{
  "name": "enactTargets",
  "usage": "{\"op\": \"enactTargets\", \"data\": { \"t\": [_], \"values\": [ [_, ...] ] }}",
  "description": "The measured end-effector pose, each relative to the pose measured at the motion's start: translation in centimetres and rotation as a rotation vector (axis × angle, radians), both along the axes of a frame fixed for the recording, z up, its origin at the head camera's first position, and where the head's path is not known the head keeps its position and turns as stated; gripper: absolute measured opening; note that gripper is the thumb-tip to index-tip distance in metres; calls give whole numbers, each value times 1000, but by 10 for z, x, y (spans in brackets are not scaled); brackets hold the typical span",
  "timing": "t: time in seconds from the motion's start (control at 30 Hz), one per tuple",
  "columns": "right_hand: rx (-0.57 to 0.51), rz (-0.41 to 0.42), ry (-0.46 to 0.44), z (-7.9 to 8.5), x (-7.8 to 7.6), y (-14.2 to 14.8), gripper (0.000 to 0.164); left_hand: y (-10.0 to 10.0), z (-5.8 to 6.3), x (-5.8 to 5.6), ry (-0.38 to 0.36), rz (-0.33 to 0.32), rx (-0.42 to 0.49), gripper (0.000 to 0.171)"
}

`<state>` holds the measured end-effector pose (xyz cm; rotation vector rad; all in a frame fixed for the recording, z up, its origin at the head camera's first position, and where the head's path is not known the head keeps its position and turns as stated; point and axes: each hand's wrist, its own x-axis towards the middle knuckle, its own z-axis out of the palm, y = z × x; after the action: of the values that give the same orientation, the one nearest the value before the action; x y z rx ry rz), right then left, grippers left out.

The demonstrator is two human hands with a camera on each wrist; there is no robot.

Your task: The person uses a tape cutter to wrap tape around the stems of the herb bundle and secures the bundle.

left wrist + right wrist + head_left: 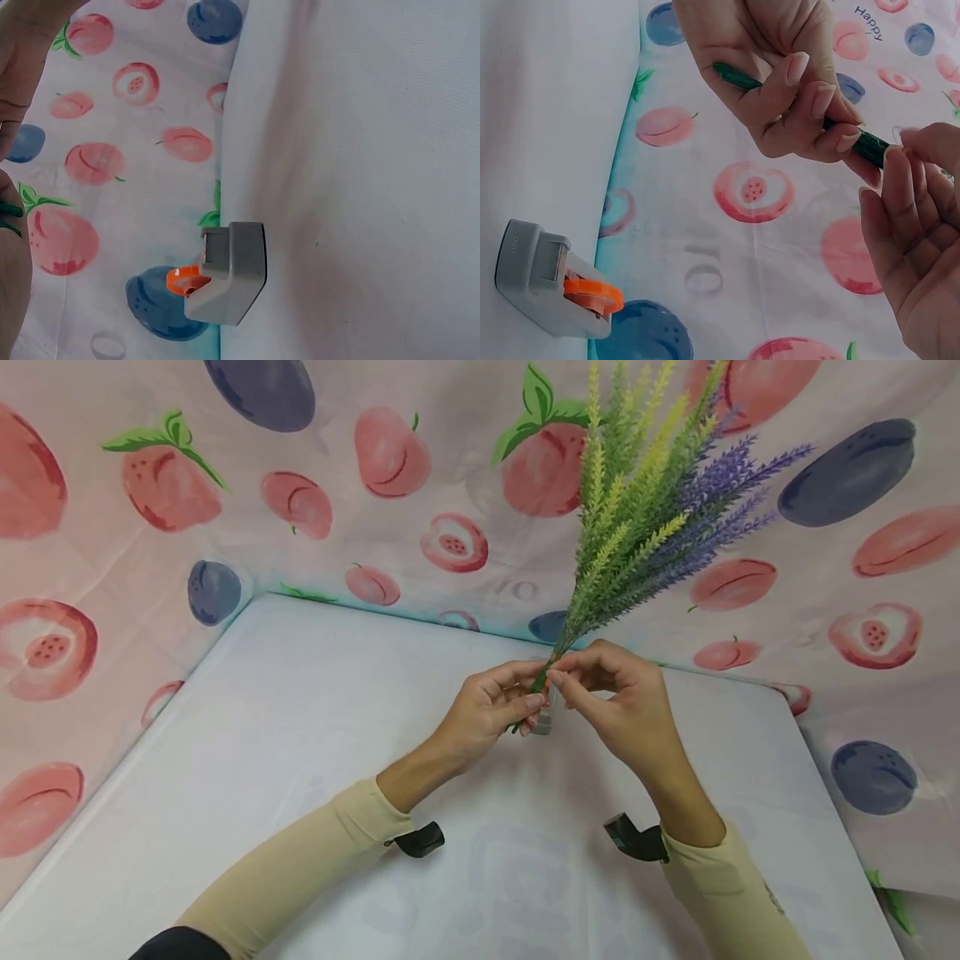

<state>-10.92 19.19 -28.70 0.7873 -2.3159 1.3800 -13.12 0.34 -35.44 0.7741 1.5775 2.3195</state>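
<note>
A bunch of artificial lavender (637, 518) with yellow-green and purple heads leans up to the right. My left hand (487, 706) grips its green stems low down, fingers curled round them as the right wrist view (780, 97) shows. Just above it, the thumb and index finger of my right hand (626, 710) pinch at the stems. By those fingertips a thin clear curved edge, perhaps tape, shows in the right wrist view. Behind the hands on the table stands a grey tape dispenser (244, 274) with an orange core (592, 294), mostly hidden in the head view.
The white table (300, 718) ends at the back against a fruit-printed cloth (330, 435), which also hangs at both sides. A black camera mount (423, 839) sits on the left wrist and another (633, 837) on the right wrist.
</note>
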Motion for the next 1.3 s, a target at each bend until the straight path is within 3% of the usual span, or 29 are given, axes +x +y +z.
{"op": "enactTargets", "data": {
  "t": [0.17, 0.4, 0.7, 0.87, 1.17, 1.3],
  "values": [
    [27, -11, -2, -1, 0, 1, 21, -1, 1, 1, 2, 27, -9, 39],
    [-59, -69, -101, -3, -2, 2, 10, -1, 2, 2, 16, 35, -12, 39],
    [-107, -75, -127, -7, -4, -5, 5, 0, 0, 6, 28, 79, -44, 35],
    [-89, -143, -151, -9, -2, -11, 16, 3, -1, 9, 33, 105, -46, 29],
    [-61, -158, -201, -8, -2, -12, 27, -5, -1, 10, 28, -19, -66, 30],
    [-53, -146, -215, -8, -2, -13, 29, -14, -1, 10, 26, -67, -171, 33]
  ]
}}
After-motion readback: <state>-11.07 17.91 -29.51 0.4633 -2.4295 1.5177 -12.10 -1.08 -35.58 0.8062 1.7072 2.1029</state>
